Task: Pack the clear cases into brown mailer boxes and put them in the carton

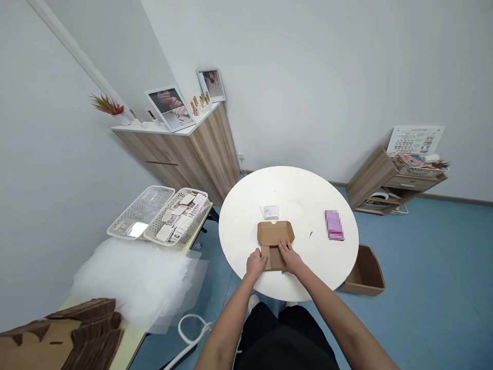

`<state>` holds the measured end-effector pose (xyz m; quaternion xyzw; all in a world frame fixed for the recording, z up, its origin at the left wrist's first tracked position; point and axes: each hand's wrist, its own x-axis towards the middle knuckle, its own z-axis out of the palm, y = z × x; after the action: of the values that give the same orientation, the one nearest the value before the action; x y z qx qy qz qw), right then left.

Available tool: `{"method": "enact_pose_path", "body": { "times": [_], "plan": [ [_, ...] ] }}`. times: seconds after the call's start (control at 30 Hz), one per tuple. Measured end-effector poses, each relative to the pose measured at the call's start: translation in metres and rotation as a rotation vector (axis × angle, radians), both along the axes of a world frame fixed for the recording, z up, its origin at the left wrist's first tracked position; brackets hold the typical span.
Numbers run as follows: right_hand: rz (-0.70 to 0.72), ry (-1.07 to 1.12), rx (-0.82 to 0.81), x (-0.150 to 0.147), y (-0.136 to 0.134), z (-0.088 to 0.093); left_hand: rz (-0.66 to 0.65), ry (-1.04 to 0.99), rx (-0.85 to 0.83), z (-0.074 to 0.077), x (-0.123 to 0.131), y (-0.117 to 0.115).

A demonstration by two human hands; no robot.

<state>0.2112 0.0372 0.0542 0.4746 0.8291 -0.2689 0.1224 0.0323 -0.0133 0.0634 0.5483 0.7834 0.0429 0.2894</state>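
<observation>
A brown cardboard mailer box (275, 234) sits on the white round table with its lid laid back toward the far side. At the box's left wall, my left hand (257, 263) grips the folded side flap. Fingers of my right hand (290, 258) bend over the right side of the box and press on it; part of that wall is hidden beneath them. Just beyond the lid lies a small clear plastic packet (270, 212) with something white in it. Off to the right on the table is a purple packet (334, 225), its surface blurred.
On the left side table stand a white basket of cards (179, 218) and another basket (144, 205) with clear packets. Nearer are translucent sheets (134, 277) and stacked flat cardboard boxes (65, 339). A brown open bin (365, 272) stands on the floor, right of the round table (300, 190).
</observation>
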Motion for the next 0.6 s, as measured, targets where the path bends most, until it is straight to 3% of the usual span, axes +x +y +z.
{"method": "enact_pose_path", "body": {
  "times": [0.2, 0.4, 0.53, 0.6],
  "plan": [
    [0.030, 0.033, 0.002, -0.001, -0.001, -0.005, 0.000, 0.066, 0.014, -0.004, -0.001, -0.001],
    [0.104, 0.027, 0.013, -0.017, 0.001, -0.006, -0.018, 0.141, 0.146, -0.011, -0.009, -0.028],
    [0.219, 0.028, 0.025, -0.035, 0.011, -0.005, -0.239, 0.214, 0.379, -0.014, -0.032, -0.041],
    [0.273, 0.041, 0.025, -0.044, 0.018, -0.006, -0.358, 0.222, 0.403, -0.016, -0.044, -0.042]
  ]
}}
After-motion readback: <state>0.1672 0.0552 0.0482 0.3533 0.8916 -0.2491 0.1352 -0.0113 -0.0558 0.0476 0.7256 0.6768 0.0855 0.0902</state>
